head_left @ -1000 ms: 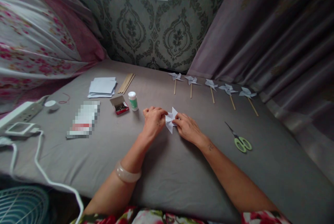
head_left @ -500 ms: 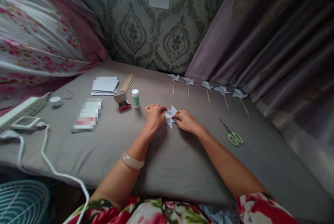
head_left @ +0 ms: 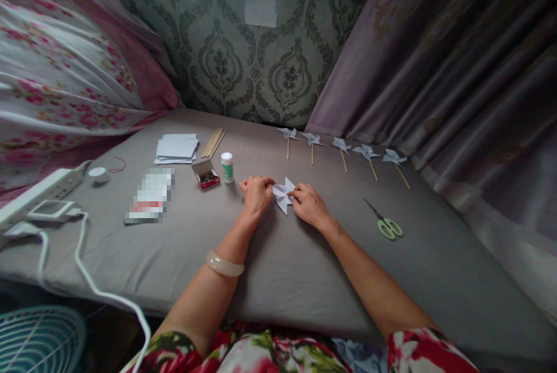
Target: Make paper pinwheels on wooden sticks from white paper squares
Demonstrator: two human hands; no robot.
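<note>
A white folded paper pinwheel (head_left: 282,194) lies on the grey bed sheet (head_left: 278,268) in the middle. My left hand (head_left: 256,193) pinches its left side with curled fingers. Its right side is pinched by my right hand (head_left: 307,203). Both hands rest on the sheet. A pale bangle (head_left: 224,264) sits on my left wrist.
Several finished pinwheels on sticks (head_left: 343,149) lie in a row at the back right. Green scissors (head_left: 385,223) lie to the right. A small bottle (head_left: 227,167), an open red box (head_left: 206,174), wooden sticks (head_left: 213,142) and paper sheets (head_left: 176,148) sit at the left. A power strip (head_left: 39,196) and white cable (head_left: 100,292) are at far left.
The view has pulled back a little, so my hands and the paper look smaller. Both hands keep their grip on the paper pinwheel in the same spot.
</note>
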